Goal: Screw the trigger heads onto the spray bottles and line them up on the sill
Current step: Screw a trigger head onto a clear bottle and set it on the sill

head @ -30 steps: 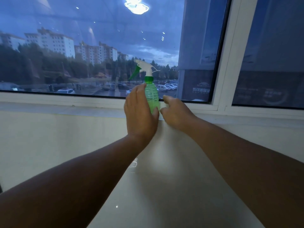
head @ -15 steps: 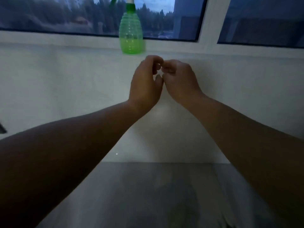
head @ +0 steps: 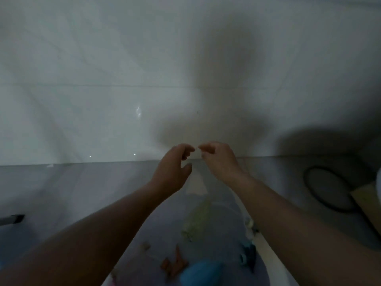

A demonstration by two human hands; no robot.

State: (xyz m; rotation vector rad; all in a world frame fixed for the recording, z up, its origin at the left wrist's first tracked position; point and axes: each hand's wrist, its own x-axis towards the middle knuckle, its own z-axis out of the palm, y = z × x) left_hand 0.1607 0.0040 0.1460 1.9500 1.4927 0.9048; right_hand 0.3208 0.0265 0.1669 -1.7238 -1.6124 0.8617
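Observation:
My left hand (head: 172, 170) and my right hand (head: 218, 159) hover side by side in front of the white wall, fingers loosely curled, holding nothing. Below them on the grey floor lie loose parts: a pale green bottle (head: 196, 217) on its side, a blue bottle (head: 201, 272) at the bottom edge, an orange trigger head (head: 175, 263) and a dark blue trigger head (head: 248, 259). A white trigger piece (head: 250, 223) shows beside my right forearm. The sill and the green bottle standing on it are out of view. The picture is dim and blurred.
A white wall (head: 103, 89) fills the upper half and meets the floor at a line behind my hands. A dark ring-shaped object (head: 327, 189) and a cardboard edge (head: 367, 205) lie at the right. A dark metal bar (head: 12, 219) pokes in at the left edge.
The view has tilted down from the window sill to the floor. My left hand let go of the green bottle on the sill, and both hands dropped lower, empty.

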